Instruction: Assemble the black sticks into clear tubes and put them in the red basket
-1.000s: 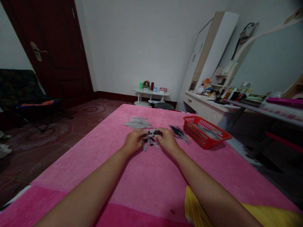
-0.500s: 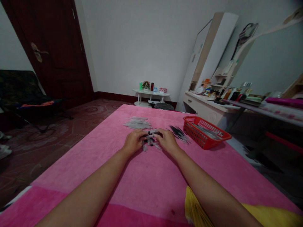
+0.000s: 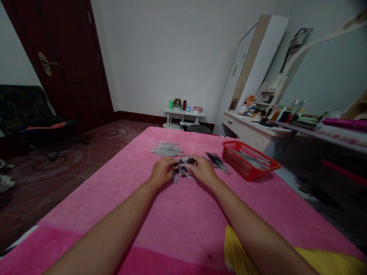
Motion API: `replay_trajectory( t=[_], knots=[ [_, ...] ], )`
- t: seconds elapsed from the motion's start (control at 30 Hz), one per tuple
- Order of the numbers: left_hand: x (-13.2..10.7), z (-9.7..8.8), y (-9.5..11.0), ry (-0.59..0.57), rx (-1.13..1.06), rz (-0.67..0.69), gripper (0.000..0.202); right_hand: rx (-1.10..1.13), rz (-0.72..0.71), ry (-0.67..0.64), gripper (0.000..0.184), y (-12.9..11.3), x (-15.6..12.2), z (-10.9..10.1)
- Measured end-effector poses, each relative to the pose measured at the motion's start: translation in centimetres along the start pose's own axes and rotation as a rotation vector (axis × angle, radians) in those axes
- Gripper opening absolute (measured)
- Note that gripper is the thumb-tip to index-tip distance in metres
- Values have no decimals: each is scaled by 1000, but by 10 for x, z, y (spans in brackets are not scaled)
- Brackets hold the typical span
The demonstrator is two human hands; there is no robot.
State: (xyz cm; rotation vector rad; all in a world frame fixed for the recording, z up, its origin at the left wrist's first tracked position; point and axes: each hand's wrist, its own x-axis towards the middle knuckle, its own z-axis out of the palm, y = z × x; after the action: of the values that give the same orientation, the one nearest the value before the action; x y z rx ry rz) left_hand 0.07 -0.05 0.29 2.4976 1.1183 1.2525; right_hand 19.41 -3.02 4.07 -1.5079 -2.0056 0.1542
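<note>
Left hand and right hand flank a heap of short pieces on a pink cloth.
At far left a dark chair stands before a red-brown door; on the cloth, the left hand curls its fingers in at the heap's left edge, and pale tubes lie side by side just beyond it. The heap, clear-grey with black bits, sits between the hands; the right hand bends its thumb and fingers in at the other edge. Whether either hand pinches a piece, I cannot tell. Thin dark rods lie fanned just right of that hand, then a red basket holding long grey sticks, with a cluttered dresser behind.
</note>
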Motion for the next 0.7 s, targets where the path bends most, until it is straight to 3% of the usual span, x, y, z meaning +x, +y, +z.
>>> replay_trajectory(
  t=[0.07,0.2,0.37,0.5,0.63,0.7],
  knots=[
    [0,0,-1,-3,-8,2,23,-4,-15,-6,15,0,0,0],
    [0,1,-2,-20,6,4,23,-38,18,-57,28,0,-1,0],
    [-1,1,-2,-16,11,-4,23,-16,-9,-27,17,-1,-1,0],
    [0,0,-1,-20,9,-2,22,-47,12,-50,31,-2,-1,-1],
    [0,0,-2,-11,-5,12,22,2,-3,0,18,-1,-1,-1],
    [-1,0,-2,-18,-2,20,22,-10,-12,-17,21,-1,-1,-1]
  ],
)
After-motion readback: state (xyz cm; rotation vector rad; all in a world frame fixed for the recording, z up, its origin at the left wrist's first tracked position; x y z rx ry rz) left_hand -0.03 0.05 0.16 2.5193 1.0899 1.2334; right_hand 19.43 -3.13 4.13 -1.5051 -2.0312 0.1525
